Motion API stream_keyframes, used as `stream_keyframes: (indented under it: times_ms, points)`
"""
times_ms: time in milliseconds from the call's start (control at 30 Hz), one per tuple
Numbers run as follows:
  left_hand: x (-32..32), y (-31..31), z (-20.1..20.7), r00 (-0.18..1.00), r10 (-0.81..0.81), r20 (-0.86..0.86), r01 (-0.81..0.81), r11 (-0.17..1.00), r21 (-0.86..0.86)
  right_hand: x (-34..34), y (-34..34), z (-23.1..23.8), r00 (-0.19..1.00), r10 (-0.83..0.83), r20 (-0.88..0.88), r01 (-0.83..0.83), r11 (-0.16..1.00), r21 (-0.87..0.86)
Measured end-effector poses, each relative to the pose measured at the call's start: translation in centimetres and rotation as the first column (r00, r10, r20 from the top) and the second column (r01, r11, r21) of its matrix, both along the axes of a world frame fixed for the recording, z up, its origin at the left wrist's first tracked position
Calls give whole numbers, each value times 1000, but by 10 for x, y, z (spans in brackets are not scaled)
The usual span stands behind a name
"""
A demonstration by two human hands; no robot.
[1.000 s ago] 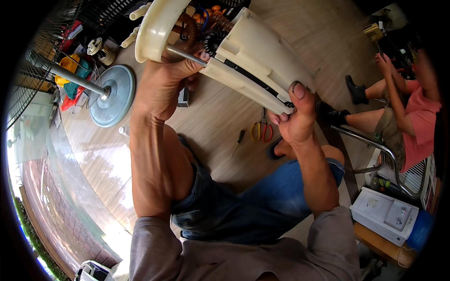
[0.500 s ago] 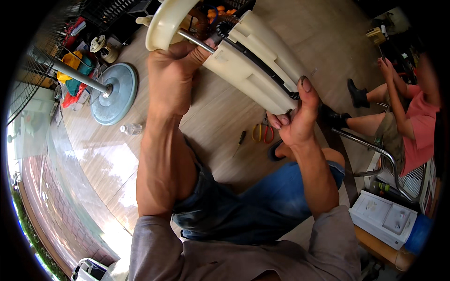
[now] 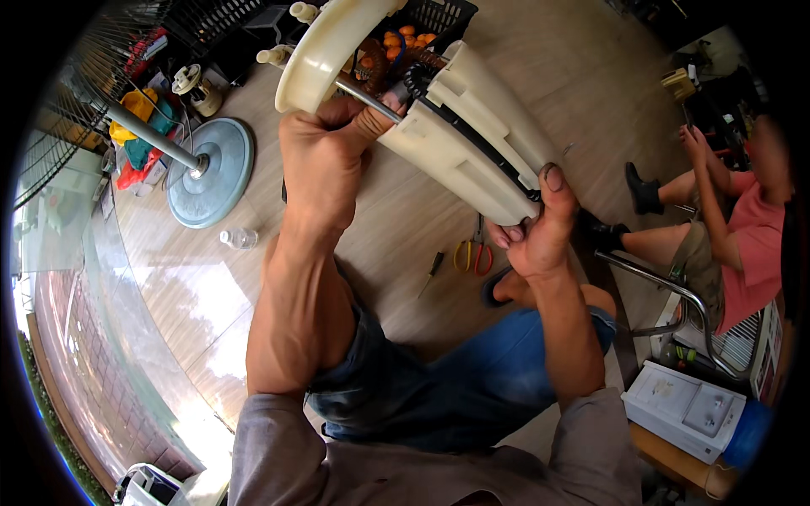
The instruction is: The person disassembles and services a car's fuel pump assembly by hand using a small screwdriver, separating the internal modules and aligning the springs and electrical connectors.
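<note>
Both hands hold up a cream plastic fuel pump module [image 3: 451, 164], tilted with its round flange [image 3: 319, 57] at the upper left. A metal rod [image 3: 364, 95] joins the flange to the long body, and a black strip runs along that body. My left hand [image 3: 319, 160] is closed around the rod area between flange and body; some of its fingertips are hidden. At the lower right end, my right hand [image 3: 540, 240] grips the body, thumb on top and fingers curled beneath. Brown corrugated hose [image 3: 371, 74] shows behind the rod.
On the floor lie a screwdriver [image 3: 431, 271], pliers with red and yellow handles [image 3: 473, 255] and a clear bottle [image 3: 240, 239]. A fan's round base [image 3: 215, 185] stands left, near a similar pump unit [image 3: 199, 93]. Behind is a black crate [image 3: 451, 18]. A seated person [image 3: 751, 228] is at right.
The module and both hands have shifted slightly right and down in view, showing more of the flange and its fittings. Both hands keep their hold.
</note>
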State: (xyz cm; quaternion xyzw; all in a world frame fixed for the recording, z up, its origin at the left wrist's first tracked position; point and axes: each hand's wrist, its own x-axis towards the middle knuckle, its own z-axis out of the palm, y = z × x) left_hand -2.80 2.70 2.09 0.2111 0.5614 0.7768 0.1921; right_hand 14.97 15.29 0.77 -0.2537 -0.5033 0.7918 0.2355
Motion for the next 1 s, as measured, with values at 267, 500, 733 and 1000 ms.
stream_keyframes:
  times_ms: [267,500,733,1000]
  points:
    - [-3,-2,-4,995,-79,61,80,997,-11,-9,-6,15,997,-43,63,46,997,-54]
    - [-10,1,-12,992,-72,99,75,997,-32,-12,-4,19,996,46,76,-31,981,-190]
    - [-5,7,-9,959,-22,281,16,1000,24,-6,2,12,991,99,88,-100,995,10]
    - [0,9,-6,942,-59,330,-17,975,222,1,4,9,984,180,12,-180,983,45]
